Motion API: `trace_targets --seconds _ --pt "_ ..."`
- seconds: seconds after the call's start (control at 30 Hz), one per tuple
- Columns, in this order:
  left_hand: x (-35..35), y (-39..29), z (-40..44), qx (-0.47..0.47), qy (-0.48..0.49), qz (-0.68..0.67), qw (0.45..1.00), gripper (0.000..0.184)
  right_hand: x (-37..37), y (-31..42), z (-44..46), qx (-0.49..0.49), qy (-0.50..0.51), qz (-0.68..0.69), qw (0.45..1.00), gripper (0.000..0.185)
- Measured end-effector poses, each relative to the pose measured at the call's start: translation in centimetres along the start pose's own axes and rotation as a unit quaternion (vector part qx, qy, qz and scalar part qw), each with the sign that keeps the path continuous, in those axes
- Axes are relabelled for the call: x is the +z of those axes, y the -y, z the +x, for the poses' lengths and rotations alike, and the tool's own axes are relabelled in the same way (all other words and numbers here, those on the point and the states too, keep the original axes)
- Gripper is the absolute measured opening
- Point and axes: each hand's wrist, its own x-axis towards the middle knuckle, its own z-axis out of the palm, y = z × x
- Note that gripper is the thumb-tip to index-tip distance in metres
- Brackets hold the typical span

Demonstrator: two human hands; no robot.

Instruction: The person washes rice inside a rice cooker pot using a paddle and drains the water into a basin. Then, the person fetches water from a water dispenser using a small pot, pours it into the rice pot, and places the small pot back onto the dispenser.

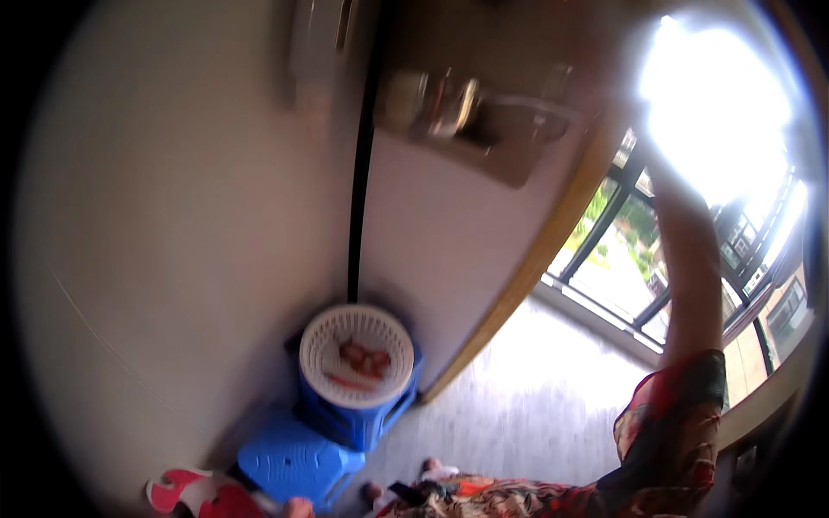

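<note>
My right arm rises from a red and dark patterned sleeve (669, 423) in front of the window (626, 233). Its hand is lost in the glare at the upper right, so its fingers and anything in them do not show. At the bottom edge a small bit of skin (299, 508), perhaps my left hand, lies beside a red and white item (194, 494); its fingers cannot be made out. A white slatted basket (315, 367) with reddish things (364, 357) inside sits on a blue stool (371, 425).
A lower blue stool (294, 457) stands in front of the basket. Above, a blurred shelf (518, 164) on the wall holds small items (453, 108). A wooden door frame (509, 298) borders the grey floor (518, 380). My feet (436, 468) show near the bottom.
</note>
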Motion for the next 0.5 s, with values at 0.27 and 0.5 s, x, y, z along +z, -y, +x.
trace_targets --seconds 0.27,0.5 --pt "3.4 -0.6 1.3 0.125 0.031 0.095 0.987 0.022 2.9 8.1 -40.1 0.149 0.386 0.229 0.881 0.029" --pt "5.5 -1.1 0.5 0.086 0.080 0.138 0.984 0.017 -2.6 15.1 -67.7 0.342 0.665 0.293 0.596 0.027"
